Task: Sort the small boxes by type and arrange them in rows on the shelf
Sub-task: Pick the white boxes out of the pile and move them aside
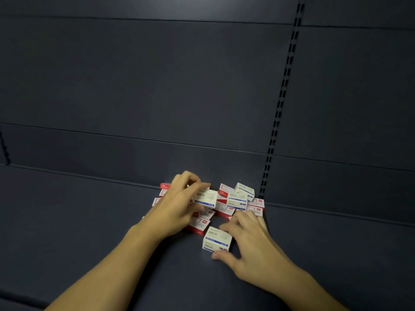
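Dark blue-grey metal makes up the shelf [89,221] and its back panel [157,86], and on it we work at a small heap of boxes close to the back wall, just left of the slotted upright [283,102].

Our left hand [177,207] reaches into the left side of the heap with its fingers curled, and it pinches a white box with a blue stripe [205,198] between thumb and fingertips; that box is tilted and sits above the red-and-white boxes beneath it. We cannot tell whether it is fully lifted clear or leaning on the heap.

Our right hand [249,245] is nearer to us, at the near right of the heap. Its fingers are bent and spread around a second white and blue box [217,241], which rests flat on the shelf on the near side of the heap. The thumb touches the near edge of this box and the index finger lies on its far top edge, so the hand grips it loosely from the right.

Red-and-white boxes [199,223] lie jumbled under and around the left hand, with more [256,206] at the right, beside the upright. Two further white and blue boxes [240,196] are piled on top at the far right of the heap, one tilted on the other.
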Available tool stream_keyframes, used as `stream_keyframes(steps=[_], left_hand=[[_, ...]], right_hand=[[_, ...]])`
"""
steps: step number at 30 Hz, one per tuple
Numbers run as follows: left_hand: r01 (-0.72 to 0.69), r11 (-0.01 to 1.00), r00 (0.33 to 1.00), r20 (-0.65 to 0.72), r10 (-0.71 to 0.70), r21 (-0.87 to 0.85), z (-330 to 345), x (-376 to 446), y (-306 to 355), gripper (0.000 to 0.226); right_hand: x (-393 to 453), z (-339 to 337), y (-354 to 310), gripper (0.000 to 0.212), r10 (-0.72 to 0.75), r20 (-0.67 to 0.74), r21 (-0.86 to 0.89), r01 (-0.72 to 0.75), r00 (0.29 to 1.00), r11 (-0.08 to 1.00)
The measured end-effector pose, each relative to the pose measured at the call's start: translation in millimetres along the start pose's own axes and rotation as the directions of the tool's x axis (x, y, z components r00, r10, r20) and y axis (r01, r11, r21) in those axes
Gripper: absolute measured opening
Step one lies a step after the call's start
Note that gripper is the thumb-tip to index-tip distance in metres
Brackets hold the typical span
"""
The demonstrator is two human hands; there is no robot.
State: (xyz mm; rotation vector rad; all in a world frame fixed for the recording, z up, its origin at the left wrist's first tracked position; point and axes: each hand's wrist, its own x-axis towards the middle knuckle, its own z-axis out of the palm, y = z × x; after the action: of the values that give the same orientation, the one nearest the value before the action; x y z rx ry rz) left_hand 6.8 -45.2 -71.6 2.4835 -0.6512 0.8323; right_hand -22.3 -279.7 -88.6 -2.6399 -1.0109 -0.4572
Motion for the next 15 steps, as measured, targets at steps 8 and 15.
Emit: stream_keyframes(steps=[8, 15], left_hand=[[-0.005, 0.998, 1.000, -0.028, 0.007, 0.058, -9, -1, 12, 0.047], [-0.040, 0.999, 0.998, -0.044, 0.041, 0.023, -19, 2, 27, 0.047]], right_hand=[[2, -2, 0, 0.051, -0.015, -0.073, 0.093, 0.021, 0.997, 0.995], [-11, -35, -9, 0.042, -0.012, -0.167, 0.092, 0.028, 0.986, 0.995]])
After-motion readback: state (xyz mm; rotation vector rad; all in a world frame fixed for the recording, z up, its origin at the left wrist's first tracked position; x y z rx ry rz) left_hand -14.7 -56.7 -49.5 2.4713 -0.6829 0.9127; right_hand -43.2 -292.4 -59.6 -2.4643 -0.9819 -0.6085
